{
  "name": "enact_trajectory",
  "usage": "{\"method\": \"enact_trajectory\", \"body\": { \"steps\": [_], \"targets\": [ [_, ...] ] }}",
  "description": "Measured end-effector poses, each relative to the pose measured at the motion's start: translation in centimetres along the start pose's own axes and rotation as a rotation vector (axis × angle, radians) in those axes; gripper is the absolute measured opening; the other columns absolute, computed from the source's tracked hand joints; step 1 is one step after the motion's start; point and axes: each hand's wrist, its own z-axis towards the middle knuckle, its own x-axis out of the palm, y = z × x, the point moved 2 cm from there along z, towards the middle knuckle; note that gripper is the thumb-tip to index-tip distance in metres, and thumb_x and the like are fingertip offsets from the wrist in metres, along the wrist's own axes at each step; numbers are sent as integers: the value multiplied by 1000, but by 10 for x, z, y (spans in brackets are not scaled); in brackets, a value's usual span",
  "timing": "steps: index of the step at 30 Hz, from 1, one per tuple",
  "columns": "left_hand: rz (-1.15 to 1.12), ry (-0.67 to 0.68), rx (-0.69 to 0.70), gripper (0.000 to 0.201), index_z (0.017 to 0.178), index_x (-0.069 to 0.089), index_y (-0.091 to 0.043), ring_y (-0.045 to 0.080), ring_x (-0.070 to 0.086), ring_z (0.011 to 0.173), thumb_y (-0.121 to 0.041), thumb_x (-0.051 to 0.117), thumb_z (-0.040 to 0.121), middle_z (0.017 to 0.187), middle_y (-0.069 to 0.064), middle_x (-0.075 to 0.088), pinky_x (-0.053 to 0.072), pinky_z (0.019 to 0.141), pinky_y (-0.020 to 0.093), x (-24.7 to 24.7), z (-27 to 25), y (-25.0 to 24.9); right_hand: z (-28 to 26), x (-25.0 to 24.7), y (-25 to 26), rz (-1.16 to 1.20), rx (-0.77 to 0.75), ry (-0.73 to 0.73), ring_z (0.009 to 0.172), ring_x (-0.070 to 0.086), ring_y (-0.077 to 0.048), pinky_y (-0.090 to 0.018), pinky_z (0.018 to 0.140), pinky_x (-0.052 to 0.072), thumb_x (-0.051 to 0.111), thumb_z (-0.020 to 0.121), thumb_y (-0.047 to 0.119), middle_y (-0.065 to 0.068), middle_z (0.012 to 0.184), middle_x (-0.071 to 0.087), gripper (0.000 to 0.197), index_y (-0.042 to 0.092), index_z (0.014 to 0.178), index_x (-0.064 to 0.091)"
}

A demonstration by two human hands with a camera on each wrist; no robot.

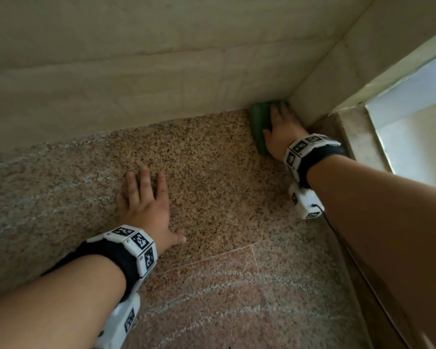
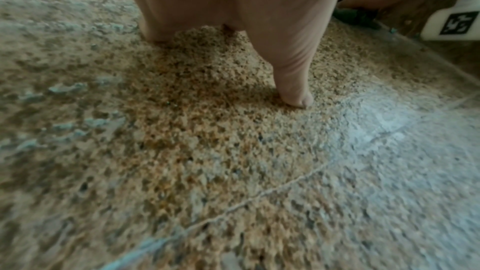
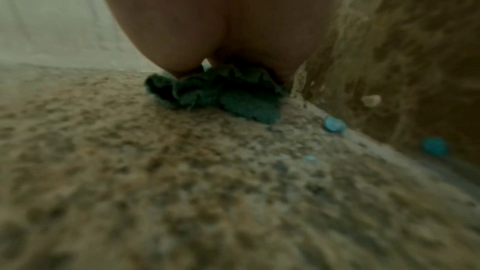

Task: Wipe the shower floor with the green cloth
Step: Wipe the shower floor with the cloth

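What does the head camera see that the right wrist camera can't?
Only the head view shows the left hand flat on the shower floor, both wristbands and the bright doorway. Only the right wrist view shows small blue bits by the dark side wall. Both show the right hand pressing the green cloth into the corner.
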Motion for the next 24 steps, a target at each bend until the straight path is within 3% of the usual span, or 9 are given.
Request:
{"method": "enact_trajectory", "body": {
  "steps": [5,9,15,20,24],
  "targets": [
    [-4,1,4,142,149,-31,-16,41,-36,141,-66,75,70,151,15,-44,-5,119,58,-1,-1,0,3,0,12,62,119,11,151,1,-27,-37,123,8,44,98,31,-11,165,-2,75,9,157,4],
    [-11,5,3,142,150,-30,-16,41,-36,140,-65,76,70,150,15,-45,-4,119,59,-1,0,1,-3,-2,19,80,160,0,149,9,-32,-41,122,14,45,96,31,-13,163,6,74,6,156,8],
    [-18,-11,8,143,150,-30,-15,41,-35,141,-64,78,69,151,15,-44,-5,119,59,-2,0,0,-57,24,12,94,271,-60,149,9,-30,-42,120,17,42,100,38,-13,163,9,72,6,156,9],
    [-21,-23,13,145,150,-29,-16,40,-33,143,-65,79,67,153,14,-41,-3,118,59,-2,-1,0,-96,33,0,89,342,-6,149,10,-31,-43,120,20,42,100,40,-14,163,9,74,7,156,8],
    [-13,-31,12,145,151,-27,-16,41,-30,144,-65,79,67,154,16,-39,-1,119,60,-3,-2,-1,-113,42,2,98,362,24,150,6,-30,-50,119,20,38,101,38,-11,164,5,71,9,157,6]
  ]
}}
